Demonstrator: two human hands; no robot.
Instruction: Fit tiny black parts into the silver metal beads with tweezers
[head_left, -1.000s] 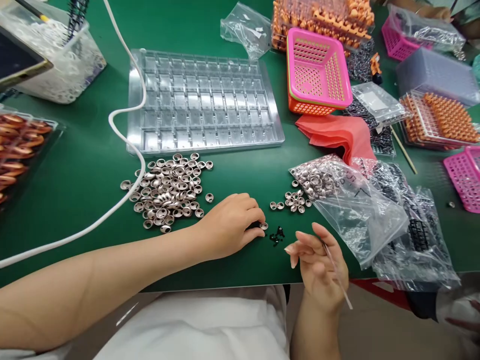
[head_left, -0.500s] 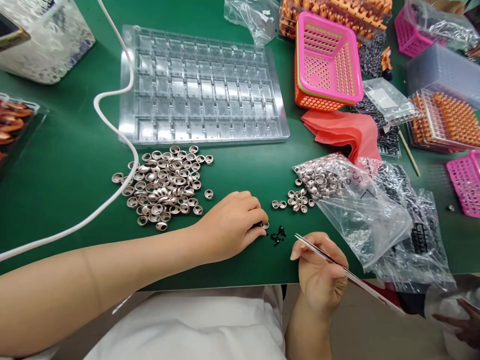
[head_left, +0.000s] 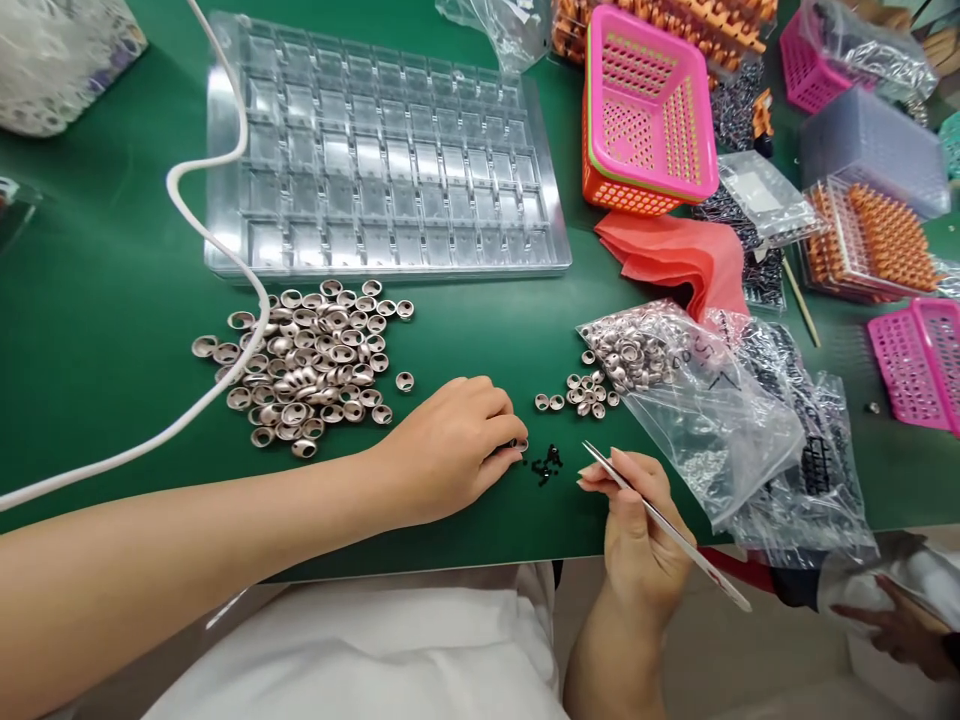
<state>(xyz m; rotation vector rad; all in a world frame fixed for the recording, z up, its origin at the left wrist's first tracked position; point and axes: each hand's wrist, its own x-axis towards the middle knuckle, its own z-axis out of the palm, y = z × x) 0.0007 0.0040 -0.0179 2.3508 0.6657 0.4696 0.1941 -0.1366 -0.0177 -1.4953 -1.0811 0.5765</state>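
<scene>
My left hand (head_left: pixel 461 450) rests on the green table, its thumb and fingers pinched on a small silver metal ring (head_left: pixel 521 445), mostly hidden by the fingertips. My right hand (head_left: pixel 641 520) is closed around a pair of metal tweezers (head_left: pixel 660 520), whose tips point up and left. Between the hands lies a small scatter of tiny black parts (head_left: pixel 546 467); the tweezer tips are apart from them. Beyond these sits a little group of silver rings (head_left: pixel 589 393). Left of my left hand spreads a large heap of similar rings (head_left: pixel 307 365).
A clear compartment tray (head_left: pixel 390 160) lies at the back, with a white cable (head_left: pixel 180 190) crossing its left edge. Plastic bags (head_left: pixel 712 430), a red cloth (head_left: pixel 675 250) and stacked pink baskets (head_left: pixel 649 110) stand to the right. Another person's hand (head_left: pixel 892 620) shows at lower right.
My right hand has turned, and its fingers are now closer around the tweezers, which slant more steeply. The left hand keeps its pinch on the ring. The whole view has shifted slightly.
</scene>
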